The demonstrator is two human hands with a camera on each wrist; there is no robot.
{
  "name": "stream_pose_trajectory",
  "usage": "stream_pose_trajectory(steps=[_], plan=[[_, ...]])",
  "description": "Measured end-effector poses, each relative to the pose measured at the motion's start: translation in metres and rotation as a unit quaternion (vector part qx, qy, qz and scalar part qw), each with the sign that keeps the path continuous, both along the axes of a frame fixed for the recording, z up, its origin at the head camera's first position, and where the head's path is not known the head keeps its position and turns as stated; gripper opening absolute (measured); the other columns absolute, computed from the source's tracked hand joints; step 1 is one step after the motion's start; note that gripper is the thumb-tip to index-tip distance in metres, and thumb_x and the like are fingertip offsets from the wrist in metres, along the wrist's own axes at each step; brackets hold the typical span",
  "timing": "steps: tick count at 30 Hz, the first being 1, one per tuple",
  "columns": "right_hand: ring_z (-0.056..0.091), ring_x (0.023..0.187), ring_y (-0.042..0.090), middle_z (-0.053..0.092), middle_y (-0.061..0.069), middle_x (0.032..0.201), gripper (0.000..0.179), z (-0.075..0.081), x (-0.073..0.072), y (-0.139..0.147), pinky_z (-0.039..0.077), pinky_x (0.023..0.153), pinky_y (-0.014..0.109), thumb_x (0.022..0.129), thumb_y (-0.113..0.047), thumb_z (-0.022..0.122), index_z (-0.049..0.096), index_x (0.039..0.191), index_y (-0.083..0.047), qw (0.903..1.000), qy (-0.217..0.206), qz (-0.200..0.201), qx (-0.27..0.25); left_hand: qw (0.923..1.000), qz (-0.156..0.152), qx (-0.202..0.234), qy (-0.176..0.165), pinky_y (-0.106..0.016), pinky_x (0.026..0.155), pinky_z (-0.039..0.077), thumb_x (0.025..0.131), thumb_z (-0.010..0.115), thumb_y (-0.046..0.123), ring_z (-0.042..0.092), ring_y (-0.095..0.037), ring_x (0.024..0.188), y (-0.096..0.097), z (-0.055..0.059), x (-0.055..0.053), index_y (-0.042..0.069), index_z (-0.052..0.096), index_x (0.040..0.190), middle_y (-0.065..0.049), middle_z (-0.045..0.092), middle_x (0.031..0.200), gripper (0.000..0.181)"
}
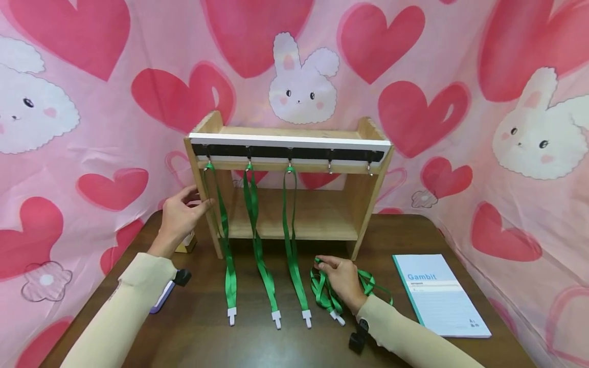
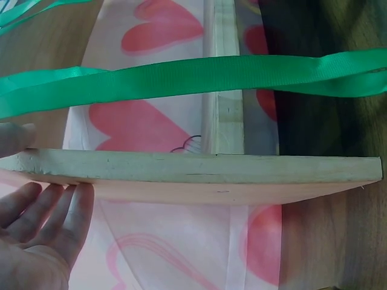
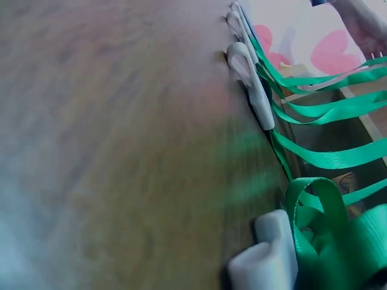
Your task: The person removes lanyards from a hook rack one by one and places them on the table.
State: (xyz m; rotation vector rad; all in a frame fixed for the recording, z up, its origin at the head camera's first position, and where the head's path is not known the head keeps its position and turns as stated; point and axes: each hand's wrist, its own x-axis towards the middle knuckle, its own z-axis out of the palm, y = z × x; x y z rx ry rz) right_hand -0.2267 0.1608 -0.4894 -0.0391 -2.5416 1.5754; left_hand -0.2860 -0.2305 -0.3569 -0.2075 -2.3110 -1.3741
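A wooden shelf (image 1: 294,214) stands on the table with a row of hooks along its top front edge. My left hand (image 1: 181,214) holds the shelf's left side panel, its thumb and fingers on opposite faces of the wood (image 2: 199,169) in the left wrist view. Three green lanyards (image 1: 224,220) hang from the left hooks, their white clips lying on the table. Right of them, my right hand (image 1: 342,278) pinches a loop of another green lanyard (image 1: 322,294), which lies bunched around the fingers. Its white clip (image 3: 266,257) appears at the bottom of the right wrist view.
Two bare metal hooks (image 1: 330,164) are at the right of the rail. A blue and white notebook (image 1: 442,296) lies on the right of the table. By my left forearm are a purple-edged object (image 1: 162,299) and a small yellowish box (image 1: 186,245), both partly hidden.
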Motion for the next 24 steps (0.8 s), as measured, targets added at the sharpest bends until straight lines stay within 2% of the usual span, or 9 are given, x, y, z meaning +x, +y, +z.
stream_pose_trajectory(steps=[3, 9, 12, 17, 24], plan=[[0.077, 0.092, 0.014, 0.081, 0.001, 0.091, 0.019, 0.0004, -0.0007, 0.0008, 0.058, 0.080, 0.019, 0.090, -0.012, 0.075, 0.081, 0.108, -0.015, 1.0000, 0.003, 0.002, -0.003, 1.0000, 0.003, -0.001, 0.004, -0.006, 0.072, 0.053, 0.089, 0.077, 0.036, 0.063, 0.017, 0.083, 0.0006, 0.0015, -0.0023, 0.009, 0.064, 0.135, -0.021, 0.073, 0.120, 0.055], [0.077, 0.091, 0.013, 0.081, 0.000, 0.092, 0.022, 0.0009, 0.0005, 0.0004, 0.054, 0.073, 0.015, 0.092, -0.012, 0.072, 0.079, 0.113, -0.013, 0.9998, -0.006, 0.017, -0.007, 0.9998, 0.012, -0.015, 0.007, -0.005, 0.070, 0.052, 0.091, 0.076, 0.032, 0.061, 0.018, 0.082, -0.0041, 0.0013, 0.0002, 0.007, 0.063, 0.135, -0.023, 0.073, 0.119, 0.052], [0.077, 0.092, 0.012, 0.081, 0.000, 0.094, 0.023, 0.0017, 0.0023, 0.0011, 0.056, 0.074, 0.015, 0.092, -0.012, 0.072, 0.078, 0.115, -0.012, 0.9998, -0.009, 0.015, -0.006, 0.9998, 0.010, -0.013, 0.008, -0.005, 0.070, 0.052, 0.091, 0.076, 0.030, 0.063, 0.014, 0.083, -0.0043, -0.0004, 0.0002, 0.007, 0.063, 0.135, -0.023, 0.073, 0.117, 0.052], [0.075, 0.100, 0.012, 0.080, -0.001, 0.106, 0.027, 0.0036, 0.0039, 0.0028, 0.059, 0.079, 0.022, 0.091, -0.014, 0.074, 0.077, 0.118, -0.017, 0.9997, 0.011, -0.002, 0.024, 0.9998, 0.007, -0.011, 0.014, -0.005, 0.069, 0.052, 0.090, 0.076, 0.028, 0.064, 0.013, 0.083, -0.0018, -0.0017, -0.0010, 0.007, 0.064, 0.135, -0.023, 0.073, 0.116, 0.051], [0.073, 0.109, 0.016, 0.076, -0.002, 0.122, 0.033, 0.0028, 0.0046, 0.0033, 0.060, 0.085, 0.024, 0.093, -0.011, 0.072, 0.074, 0.125, -0.017, 0.9999, 0.012, 0.004, 0.003, 0.9999, 0.002, -0.006, 0.015, -0.005, 0.069, 0.053, 0.091, 0.076, 0.027, 0.063, 0.015, 0.082, 0.0018, -0.0008, -0.0030, 0.005, 0.063, 0.136, -0.024, 0.073, 0.116, 0.051]])
